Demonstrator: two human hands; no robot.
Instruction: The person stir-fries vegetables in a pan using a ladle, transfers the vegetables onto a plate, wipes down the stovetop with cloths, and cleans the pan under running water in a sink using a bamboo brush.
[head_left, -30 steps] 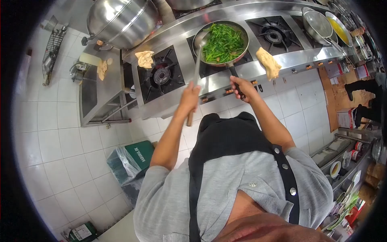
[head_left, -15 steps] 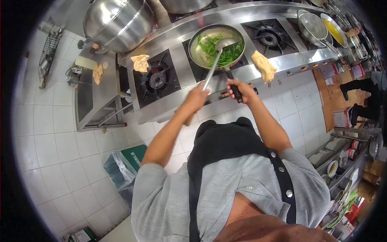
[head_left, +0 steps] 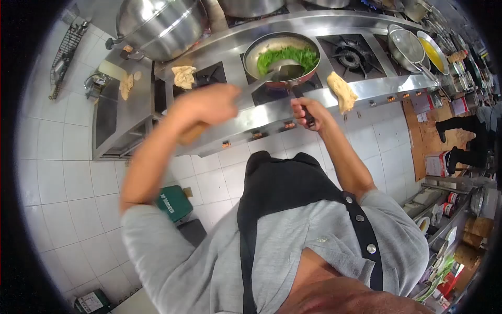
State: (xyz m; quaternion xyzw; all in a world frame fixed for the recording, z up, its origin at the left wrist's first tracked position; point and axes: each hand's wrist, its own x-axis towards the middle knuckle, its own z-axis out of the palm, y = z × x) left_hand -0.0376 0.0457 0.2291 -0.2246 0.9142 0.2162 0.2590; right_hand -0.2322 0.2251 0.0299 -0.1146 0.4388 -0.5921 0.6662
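Note:
A frying pan (head_left: 252, 58) with a reddish outside sits over the middle burner, tilted toward me. Chopped green vegetables (head_left: 286, 54) lie bunched in it. My left hand (head_left: 212, 104), blurred by motion, is closed around the long-handled metal ladle (head_left: 286, 67); its wooden handle end (head_left: 193, 134) sticks out below the hand. The ladle's bowl rests at the pan's near side, against the greens. My right hand (head_left: 316, 114) grips the pan's black handle (head_left: 297, 94), fingers wrapped round it.
Folded cloths (head_left: 184, 77) (head_left: 342, 93) lie on the stove left and right of the pan. A bare burner (head_left: 351, 55) is to the right, then a strainer (head_left: 407, 44) and a bowl of yellow liquid (head_left: 431, 51). A large steel pot (head_left: 162, 29) stands left. Another person's legs (head_left: 460, 125) show right.
My left hand has swung left and slightly up with the ladle, whose bowl moved to the pan's near side. The greens are gathered together more. My right hand keeps its grip on the handle.

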